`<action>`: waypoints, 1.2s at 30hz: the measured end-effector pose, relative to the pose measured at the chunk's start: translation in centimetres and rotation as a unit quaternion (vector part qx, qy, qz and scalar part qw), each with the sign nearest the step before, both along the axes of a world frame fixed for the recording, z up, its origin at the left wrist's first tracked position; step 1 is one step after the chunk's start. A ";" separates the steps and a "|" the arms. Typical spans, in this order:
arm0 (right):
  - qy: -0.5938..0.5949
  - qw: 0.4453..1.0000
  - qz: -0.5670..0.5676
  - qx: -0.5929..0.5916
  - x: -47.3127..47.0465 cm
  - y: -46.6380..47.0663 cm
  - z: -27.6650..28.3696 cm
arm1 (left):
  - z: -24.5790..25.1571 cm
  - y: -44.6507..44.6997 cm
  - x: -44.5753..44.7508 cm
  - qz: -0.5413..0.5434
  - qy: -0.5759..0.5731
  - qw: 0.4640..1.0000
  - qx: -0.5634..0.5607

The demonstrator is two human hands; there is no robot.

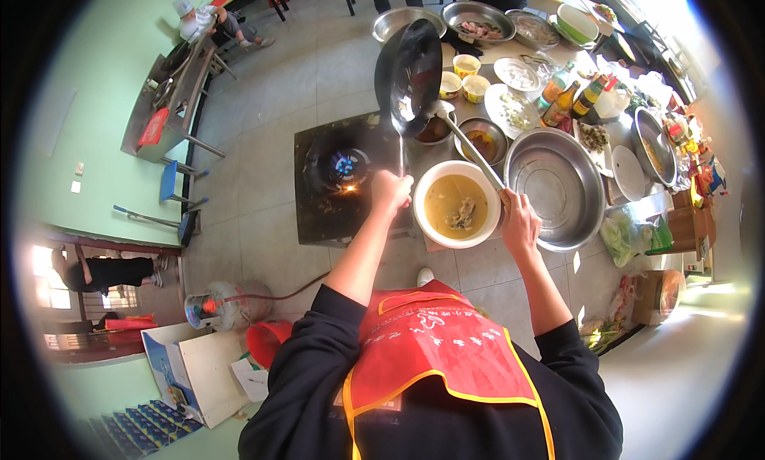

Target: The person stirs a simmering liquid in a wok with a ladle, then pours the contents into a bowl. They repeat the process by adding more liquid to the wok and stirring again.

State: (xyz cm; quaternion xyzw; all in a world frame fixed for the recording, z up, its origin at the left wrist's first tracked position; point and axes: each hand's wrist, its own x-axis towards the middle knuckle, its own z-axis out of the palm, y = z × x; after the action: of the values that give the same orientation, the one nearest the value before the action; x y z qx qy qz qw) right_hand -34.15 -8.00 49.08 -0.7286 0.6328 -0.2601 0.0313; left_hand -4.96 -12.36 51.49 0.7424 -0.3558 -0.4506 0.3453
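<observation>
My left hand (391,192) grips the handle of a black wok (412,71), which is tilted up on its side beyond the stove. Closed around the long handle of a metal ladle (475,149) is my right hand (519,221); the ladle's head touches or nearly touches the wok's lower rim. Between my hands stands a white bowl (457,204) of yellowish broth with some pieces of food in it. A blue flame burns on the gas stove (317,212) at the left. Just right of the bowl is a large steel basin (553,188).
Steel bowls with dark sauce or oil (481,143), paper tubs (476,88), a plate of chopped greens (513,110) and glass bottles (560,106) crowd the table. A gas cylinder (230,304) with a hose stands on the floor at left. A person in a white hat (200,21) sits far off.
</observation>
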 end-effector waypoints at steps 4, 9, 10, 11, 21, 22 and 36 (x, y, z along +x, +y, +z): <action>-0.072 0.997 -0.004 -0.029 -0.2 0.2 0.8 | -0.5 -0.5 0.6 0.007 0.217 0.976 -0.002; -0.519 0.815 0.039 0.253 1.9 -1.6 2.6 | -2.0 0.2 2.3 0.014 0.426 0.904 0.031; -0.563 0.768 0.047 0.301 2.3 -2.1 3.3 | -2.3 0.5 2.5 0.014 0.465 0.885 0.031; -0.607 0.711 0.054 0.350 3.1 -2.4 4.0 | -2.6 0.7 2.7 0.024 0.496 0.867 0.039; -0.579 0.636 0.098 0.501 11.6 -0.2 6.7 | -4.1 7.9 6.6 0.004 0.659 0.752 0.021; -0.568 0.638 0.100 0.510 12.4 0.8 6.6 | -4.2 9.0 7.2 0.013 0.667 0.744 0.017; -0.533 0.466 0.236 0.666 21.8 10.5 -0.9 | -7.2 25.9 18.4 0.128 0.650 0.749 0.021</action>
State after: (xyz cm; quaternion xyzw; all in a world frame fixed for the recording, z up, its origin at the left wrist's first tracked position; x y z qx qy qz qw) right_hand -12.40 2.55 48.17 -0.3292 0.2793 -0.0803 0.8984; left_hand 13.47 13.51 44.31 0.3160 0.0624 -0.7835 0.5315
